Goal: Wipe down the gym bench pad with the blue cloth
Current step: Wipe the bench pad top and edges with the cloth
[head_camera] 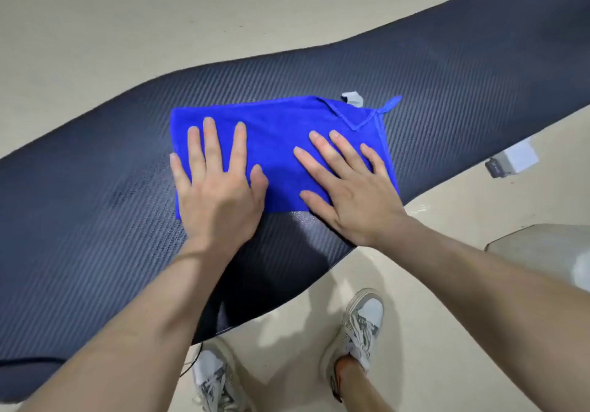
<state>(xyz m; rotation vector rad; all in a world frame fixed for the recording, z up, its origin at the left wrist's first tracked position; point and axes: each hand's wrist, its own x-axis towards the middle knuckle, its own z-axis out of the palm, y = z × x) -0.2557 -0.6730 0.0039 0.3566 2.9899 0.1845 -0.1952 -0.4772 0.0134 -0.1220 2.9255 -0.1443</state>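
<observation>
Blue cloth lay folded flat across the middle of the gym bench pad, with its white tag and hanging loop at the far right corner; the pad, dark and ribbed, ran diagonally through the view above a pale floor. Left hand pressed on the cloth's left half with fingers straight and spread, gripping nothing; the heel of the palm extended past the near hem onto the pad. Right hand pressed on the right half in the same manner, fingers extended and splayed, no fold pinched; the two hands were near each other, not touching. A darker, speckled patch on the pad just left of the cloth, and fine droplets at the near hem, read as dampness; on that evidence the central section was judged partly wiped. The long far end at upper right and the near end at lower left showed no such marks; these were judged outstanding, placing the task at an early-to-middle stage. Shoes stood on the floor beside the pad's near edge.
</observation>
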